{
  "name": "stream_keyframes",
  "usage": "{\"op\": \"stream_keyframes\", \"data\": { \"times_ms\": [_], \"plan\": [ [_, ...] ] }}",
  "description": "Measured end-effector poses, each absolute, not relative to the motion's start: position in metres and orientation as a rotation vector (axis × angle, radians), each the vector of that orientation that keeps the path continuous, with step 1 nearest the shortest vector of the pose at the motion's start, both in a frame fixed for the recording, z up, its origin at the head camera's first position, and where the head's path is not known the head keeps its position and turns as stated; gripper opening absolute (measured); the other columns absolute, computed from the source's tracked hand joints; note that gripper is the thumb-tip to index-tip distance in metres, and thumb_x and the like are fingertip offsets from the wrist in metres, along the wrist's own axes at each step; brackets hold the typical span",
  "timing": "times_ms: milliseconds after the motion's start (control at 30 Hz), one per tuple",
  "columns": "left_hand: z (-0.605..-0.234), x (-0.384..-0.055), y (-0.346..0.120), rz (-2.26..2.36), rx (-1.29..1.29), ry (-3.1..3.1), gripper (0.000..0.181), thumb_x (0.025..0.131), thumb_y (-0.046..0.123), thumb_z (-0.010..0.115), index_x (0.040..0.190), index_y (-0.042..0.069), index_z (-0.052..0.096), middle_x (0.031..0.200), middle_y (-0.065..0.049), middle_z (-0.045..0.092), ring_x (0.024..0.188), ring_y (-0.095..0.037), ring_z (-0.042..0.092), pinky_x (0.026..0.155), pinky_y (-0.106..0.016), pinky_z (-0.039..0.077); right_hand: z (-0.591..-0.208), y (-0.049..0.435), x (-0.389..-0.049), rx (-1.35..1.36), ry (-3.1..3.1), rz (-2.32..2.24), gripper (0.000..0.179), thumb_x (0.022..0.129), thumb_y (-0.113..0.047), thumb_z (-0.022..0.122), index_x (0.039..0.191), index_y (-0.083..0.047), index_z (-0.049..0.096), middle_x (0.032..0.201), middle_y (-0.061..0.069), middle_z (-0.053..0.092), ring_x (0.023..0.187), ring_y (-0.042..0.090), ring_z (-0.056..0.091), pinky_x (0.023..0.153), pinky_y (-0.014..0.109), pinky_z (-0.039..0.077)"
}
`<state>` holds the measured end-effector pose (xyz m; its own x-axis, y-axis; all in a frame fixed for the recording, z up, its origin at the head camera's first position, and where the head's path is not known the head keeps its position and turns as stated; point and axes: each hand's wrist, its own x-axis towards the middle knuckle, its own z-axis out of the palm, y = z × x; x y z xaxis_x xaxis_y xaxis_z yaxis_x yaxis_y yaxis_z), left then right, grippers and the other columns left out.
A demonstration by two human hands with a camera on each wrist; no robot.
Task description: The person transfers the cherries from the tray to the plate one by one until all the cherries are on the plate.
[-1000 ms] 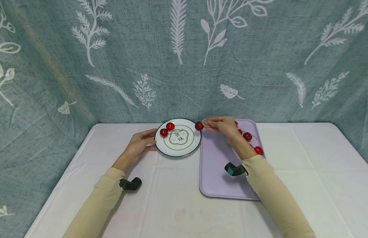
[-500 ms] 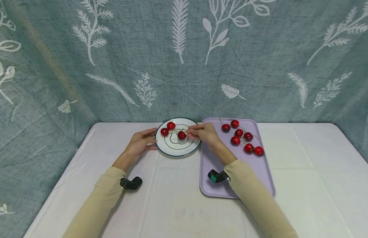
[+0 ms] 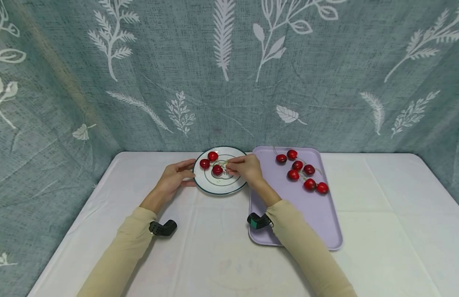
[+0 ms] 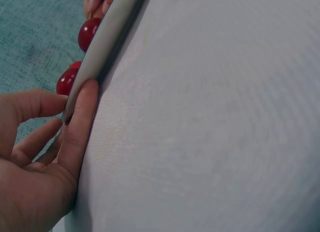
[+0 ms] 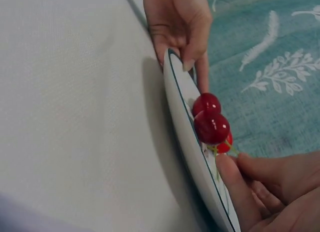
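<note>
A white plate (image 3: 220,190) with a dark blue rim stands on the cloth, and my left hand (image 3: 170,180) grips its left edge. In the left wrist view the thumb lies on the rim while a finger (image 4: 82,114) is against the underside. Above the plate's middle, my right hand (image 3: 247,168) pinches a dark red cherry (image 3: 217,170) by its thin green stem. The right wrist view shows this cherry (image 5: 212,127) just beyond the thumb and forefinger, close over the plate. Two more cherries, one dark (image 3: 204,163) and one brighter red (image 3: 213,156), lie on the plate's left side.
A lilac tray (image 3: 288,214) stands right of the plate, partly under the right forearm. Several stemmed cherries (image 3: 297,165) lie in its upper right part. White cloth (image 3: 210,235) covers the table, and a patterned green curtain (image 3: 199,111) hangs behind it.
My right hand has carried the cherry left from the gap between tray and plate to the plate's middle, lowering it. My left hand stays at the plate's edge.
</note>
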<state>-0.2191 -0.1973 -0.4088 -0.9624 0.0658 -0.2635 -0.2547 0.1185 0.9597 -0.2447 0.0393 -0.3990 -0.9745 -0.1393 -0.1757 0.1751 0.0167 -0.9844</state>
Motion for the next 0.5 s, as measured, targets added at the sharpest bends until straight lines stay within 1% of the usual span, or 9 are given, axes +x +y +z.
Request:
{"op": "stream_keyframes", "data": {
  "times_ms": [267,500],
  "plan": [
    [-0.409,-0.219,-0.197,1.936,-0.200,2.142,0.059,0.091,-0.007,0.053,0.148,0.000,0.039,0.149,-0.022,0.039,0.093,-0.011,0.062,0.077,-0.025,0.060,-0.401,0.027,-0.241,-0.069,2.440,-1.845,0.010,0.085,0.000,0.072,0.090,0.008,0.076,0.080,0.017,0.073,0.064,0.020,0.071,0.057,0.021,0.060],
    [-0.408,-0.220,-0.196,1.945,-0.209,2.133,0.060,0.091,-0.007,0.053,0.149,0.000,0.039,0.149,-0.023,0.038,0.094,-0.013,0.062,0.076,-0.025,0.061,-0.402,0.014,-0.238,-0.052,2.585,-1.728,0.008,0.083,-0.005,0.074,0.084,0.001,0.079,0.074,0.012,0.073,0.060,0.014,0.070,0.054,0.018,0.058]
  ]
}}
